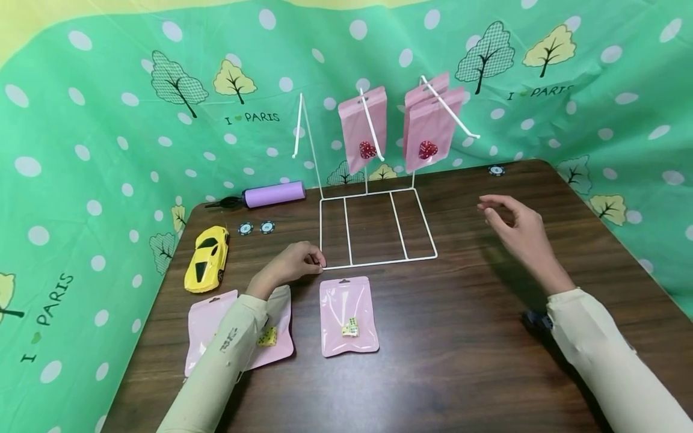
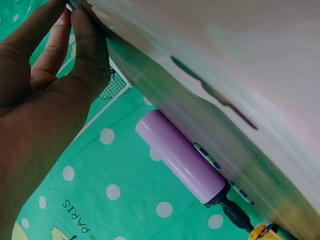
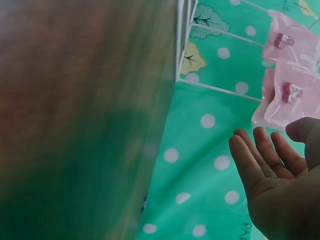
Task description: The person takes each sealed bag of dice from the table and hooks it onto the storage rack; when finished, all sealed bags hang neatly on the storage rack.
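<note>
A: How does the left grip stand?

B: The left hand [image 1: 292,263] rests on the desk [image 1: 476,361] with its fingertips [image 1: 319,260] at the near left corner of the white wire rack [image 1: 377,228]. The left wrist view shows the fingers straight and pressed against the wire. Whether they pinch it or only touch it, I cannot tell.

A: And the right grip?

B: The right hand [image 1: 514,228] hovers above the desk, to the right of the rack and apart from it. Its fingers are loosely bent and it has hold of nothing. The right wrist view shows the palm open with the fingers [image 3: 260,155] relaxed.

A: Where are the pouches?

B: One pink pouch with yellow dice [image 1: 348,316] lies flat on the desk just in front of the rack's base, close to the left hand. Two more pink pouches [image 1: 216,328] lie to its left, partly under the left sleeve [image 1: 227,361]. Pink pouches with red dice hang on the rack's arms: one on the middle arm [image 1: 364,129], and at least two on the right arm [image 1: 430,129].

A: What lies further out?

B: A yellow toy car [image 1: 207,260] sits at the left edge, with two small round chips [image 1: 256,228] behind it and a purple pump [image 1: 271,194] at the back. Another chip [image 1: 496,170] lies at the far right edge. A green cloth [image 1: 108,120] with trees and dots surrounds the desk.
</note>
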A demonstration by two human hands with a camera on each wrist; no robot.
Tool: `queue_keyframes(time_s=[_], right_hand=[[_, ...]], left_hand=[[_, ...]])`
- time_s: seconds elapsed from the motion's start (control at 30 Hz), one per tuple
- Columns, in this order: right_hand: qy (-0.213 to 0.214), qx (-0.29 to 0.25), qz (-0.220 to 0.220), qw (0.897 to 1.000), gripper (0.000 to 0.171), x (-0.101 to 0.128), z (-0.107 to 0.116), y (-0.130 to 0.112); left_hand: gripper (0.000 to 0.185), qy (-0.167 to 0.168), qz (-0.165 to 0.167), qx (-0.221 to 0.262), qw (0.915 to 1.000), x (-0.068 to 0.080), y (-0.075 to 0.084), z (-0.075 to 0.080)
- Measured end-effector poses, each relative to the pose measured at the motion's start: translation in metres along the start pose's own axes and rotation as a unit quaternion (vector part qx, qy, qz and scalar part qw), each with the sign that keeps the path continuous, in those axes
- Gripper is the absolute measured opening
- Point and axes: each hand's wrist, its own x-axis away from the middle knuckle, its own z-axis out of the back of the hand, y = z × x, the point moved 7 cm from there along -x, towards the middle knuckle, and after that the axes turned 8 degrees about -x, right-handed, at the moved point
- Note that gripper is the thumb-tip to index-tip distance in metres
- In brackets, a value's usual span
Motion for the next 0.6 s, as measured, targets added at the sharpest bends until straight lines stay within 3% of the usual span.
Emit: queue_keyframes(time_s=[0.43, 0.6], right_hand=[[-0.005, 0.002, -0.018, 1.0, 0.033, 0.017, 0.002, 0.005], [-0.032, 0.042, -0.026, 0.998, 0.034, 0.02, 0.003, 0.01]], left_hand=[[0.004, 0.001, -0.005, -0.001, 1.0, 0.0, 0.001, 0.0], [0.005, 0.002, -0.005, -0.002, 1.0, 0.001, 0.003, 0.0]])
